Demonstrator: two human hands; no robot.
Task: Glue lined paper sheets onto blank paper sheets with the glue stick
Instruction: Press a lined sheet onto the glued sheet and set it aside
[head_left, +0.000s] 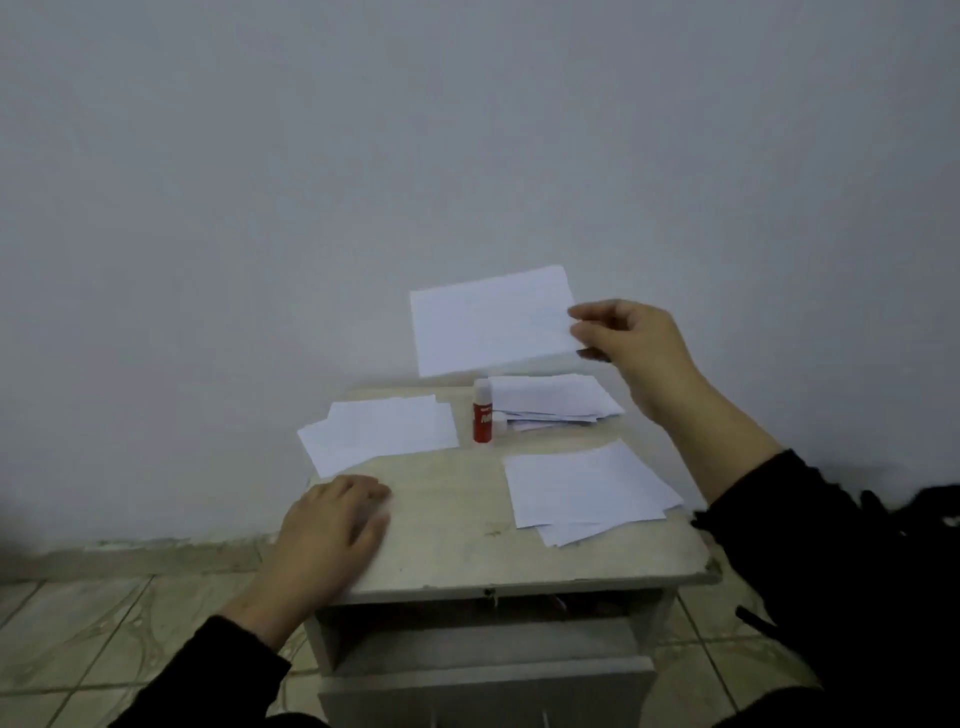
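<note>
Pale worn wood on the little table (467, 561), w/ the red glue stick (482, 411) standing upright near the back edge, so I'll use that as the ref point. Its small white cap (500, 423) sits right beside it, touching or nearly so, can't tell which.

The right hand (631, 345) is up in the air, above and behind the glue stick, pinching the right edge of a single white sheet (491, 322) btwn thumb and fingers. The sheet hangs clear of the table, in front of the grey wall (363, 156). Lined or blank? Too washed out to say.

Just right of the glue stick is a messy pile of papers (550, 402), touching it or close to it. Left of the glue stick there's a loose stack (379, 434), a few sheets fanned out. Nearer to the person and to the right of the stick, another stack (587, 491) lies close to the table's right edge.

The left hand (332, 525) is flat on the tabletop, palm down, fingers loosely together, holding nothing, well left of the stick and toward the person. Both arms are in black sleeves. Tiled floor (104, 623) below.
</note>
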